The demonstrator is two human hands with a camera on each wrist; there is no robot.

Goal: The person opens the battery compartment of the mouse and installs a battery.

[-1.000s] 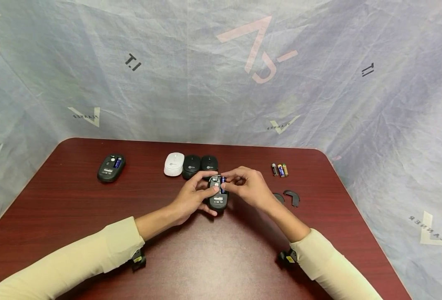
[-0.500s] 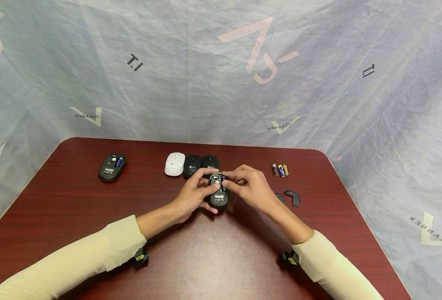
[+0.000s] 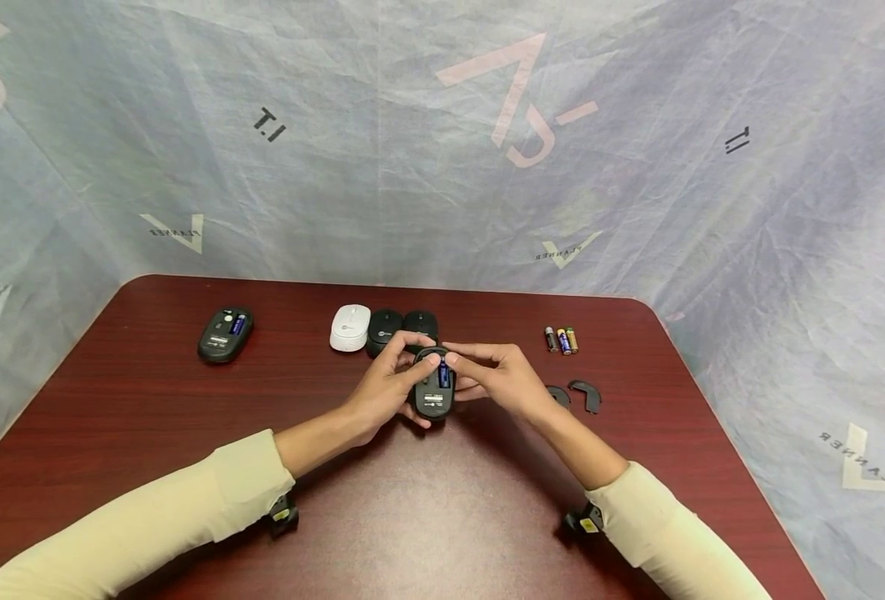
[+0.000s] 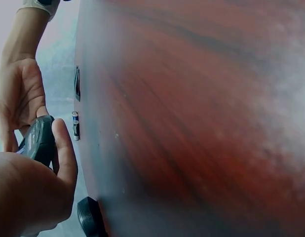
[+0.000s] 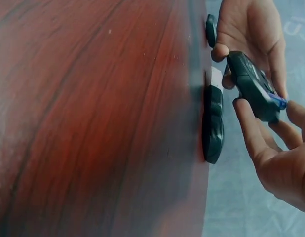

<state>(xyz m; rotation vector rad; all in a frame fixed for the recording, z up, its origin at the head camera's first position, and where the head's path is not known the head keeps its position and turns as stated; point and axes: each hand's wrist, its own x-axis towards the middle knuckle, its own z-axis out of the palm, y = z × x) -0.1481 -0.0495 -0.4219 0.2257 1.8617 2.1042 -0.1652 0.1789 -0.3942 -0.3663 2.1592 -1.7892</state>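
My left hand grips a black computer mouse from the left, its underside facing up, with the thumb over the face. A blue battery lies in the mouse's battery slot. From the other side my right hand holds the mouse: its thumb presses at the battery's upper end, while the fingers reach along the top edge and behind. In the right wrist view the battery juts slightly above the mouse body, against the right thumb. Both hands hold the mouse above the table.
Behind the hands stand a white mouse and black mice. Another upturned mouse with a blue battery lies at left. Loose batteries and dark curved covers lie at right, on the red-brown table. A printed cloth hangs behind.
My right thumb and finger held the battery at the mouse; now the thumb presses its upper end, with more fingers spread behind the mouse. The left thumb has moved up.
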